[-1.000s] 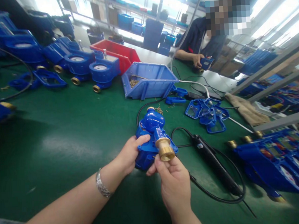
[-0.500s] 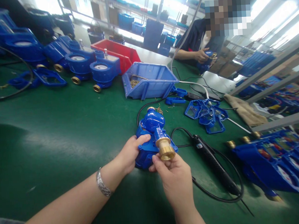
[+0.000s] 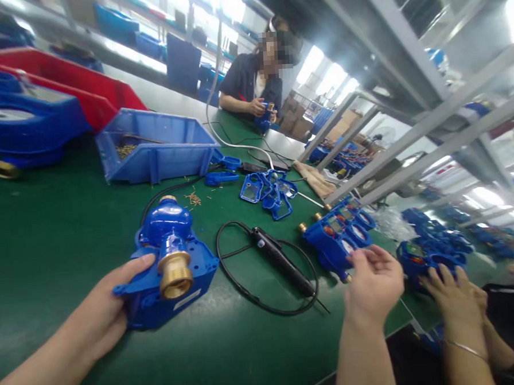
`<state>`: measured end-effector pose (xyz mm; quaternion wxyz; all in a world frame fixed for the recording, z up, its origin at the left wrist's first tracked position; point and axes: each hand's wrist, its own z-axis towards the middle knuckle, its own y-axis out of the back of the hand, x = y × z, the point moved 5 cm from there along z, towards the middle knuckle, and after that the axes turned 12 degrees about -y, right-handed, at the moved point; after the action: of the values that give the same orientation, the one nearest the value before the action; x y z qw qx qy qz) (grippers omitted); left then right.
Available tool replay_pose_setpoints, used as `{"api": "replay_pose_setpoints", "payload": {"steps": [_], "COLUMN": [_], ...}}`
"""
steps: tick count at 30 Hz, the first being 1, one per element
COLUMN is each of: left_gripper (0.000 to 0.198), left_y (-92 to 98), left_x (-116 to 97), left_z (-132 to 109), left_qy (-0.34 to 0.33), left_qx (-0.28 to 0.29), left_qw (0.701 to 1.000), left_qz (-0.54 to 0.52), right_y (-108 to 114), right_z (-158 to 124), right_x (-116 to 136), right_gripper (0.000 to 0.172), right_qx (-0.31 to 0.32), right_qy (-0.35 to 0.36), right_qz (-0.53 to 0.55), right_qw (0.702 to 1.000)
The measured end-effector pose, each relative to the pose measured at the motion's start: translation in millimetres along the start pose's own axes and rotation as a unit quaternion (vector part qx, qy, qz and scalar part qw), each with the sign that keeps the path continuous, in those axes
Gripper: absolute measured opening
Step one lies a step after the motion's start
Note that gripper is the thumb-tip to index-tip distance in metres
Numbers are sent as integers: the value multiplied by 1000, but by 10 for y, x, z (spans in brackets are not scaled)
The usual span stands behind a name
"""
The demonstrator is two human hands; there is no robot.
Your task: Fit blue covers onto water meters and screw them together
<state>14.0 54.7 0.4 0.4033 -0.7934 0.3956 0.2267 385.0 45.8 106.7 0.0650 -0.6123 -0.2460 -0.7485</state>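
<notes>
My left hand (image 3: 110,303) grips a blue water meter (image 3: 167,220) by its side, thumb on top, with the rounded underside up and one brass threaded end facing me. My right hand (image 3: 373,281) is off this meter, raised at the right with fingers curled in; what they hold, if anything, is hidden. Just behind it in the view is a row of blue meters (image 3: 328,235) with dials and brass ends. Between my hands a black electric screwdriver (image 3: 282,260) lies on the green table, its cable looped around it.
A blue bin (image 3: 160,157) holds small brass screws; loose screws (image 3: 192,199) lie before it. Blue frames (image 3: 272,191) are piled mid-table. A red bin (image 3: 70,81) and another meter (image 3: 24,121) stand left. One co-worker (image 3: 255,89) sits opposite; another person's hand (image 3: 454,291) touches meters at right.
My right hand has left the meter and moved right, towards the row of meters. My left hand still holds the meter. The view has swung to the right.
</notes>
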Motion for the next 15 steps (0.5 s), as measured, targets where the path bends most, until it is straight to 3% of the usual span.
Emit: {"api": "replay_pose_setpoints", "payload": {"steps": [3, 6, 10, 15], "left_gripper": [17, 18, 10, 6], "left_y": [-15, -1, 88, 122], "left_x": [7, 29, 62, 103], "left_z": [-13, 8, 67, 118], "left_qy": [27, 40, 24, 37], "left_qx": [-28, -27, -12, 15], "left_qw": [999, 999, 1000, 999], "left_qz": [-5, -18, 4, 2], "right_y": [126, 55, -55, -112], "right_z": [725, 1096, 1182, 1100], "right_x": [-209, -465, -687, -761], "right_gripper": [40, 25, 21, 10], "right_qx": [-49, 38, 167, 263], "right_qy": [-89, -192, -284, -309], "right_qz": [-39, -64, -75, -54], "right_qw": [994, 979, 941, 912]}}
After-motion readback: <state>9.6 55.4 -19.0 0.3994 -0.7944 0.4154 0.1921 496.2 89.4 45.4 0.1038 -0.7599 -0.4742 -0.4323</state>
